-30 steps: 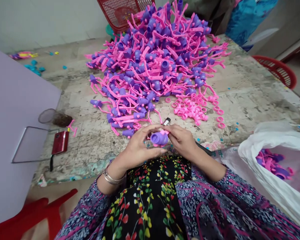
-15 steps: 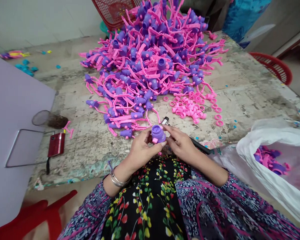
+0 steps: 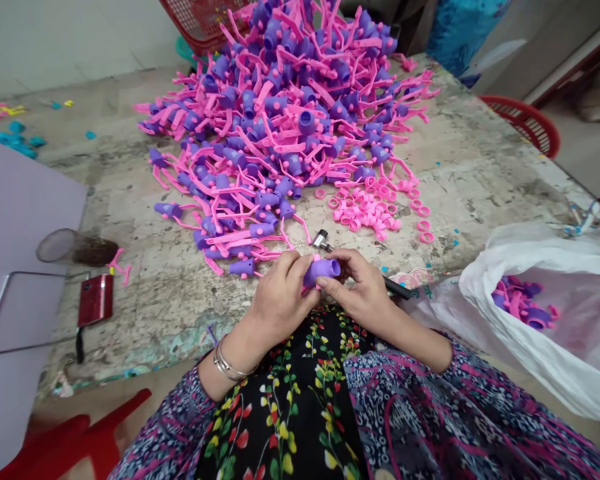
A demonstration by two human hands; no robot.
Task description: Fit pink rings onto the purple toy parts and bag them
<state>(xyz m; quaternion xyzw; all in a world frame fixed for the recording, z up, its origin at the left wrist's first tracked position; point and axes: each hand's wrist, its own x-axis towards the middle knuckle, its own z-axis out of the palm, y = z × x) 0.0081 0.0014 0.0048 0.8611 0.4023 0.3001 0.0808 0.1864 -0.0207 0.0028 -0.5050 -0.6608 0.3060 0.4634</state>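
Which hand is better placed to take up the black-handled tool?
Probably the right hand: the black-handled tool runs close beneath it, while the left hand is farther off, wrapped around the purple plastic piece.

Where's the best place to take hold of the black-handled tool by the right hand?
Take the black handle at its free end, coming from the right. That end sticks out clear past the right hand, while the metal tip lies on the far side of the hand, close to the purple plastic part.

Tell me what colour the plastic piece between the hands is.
The plastic piece is purple, shown best in the head view.
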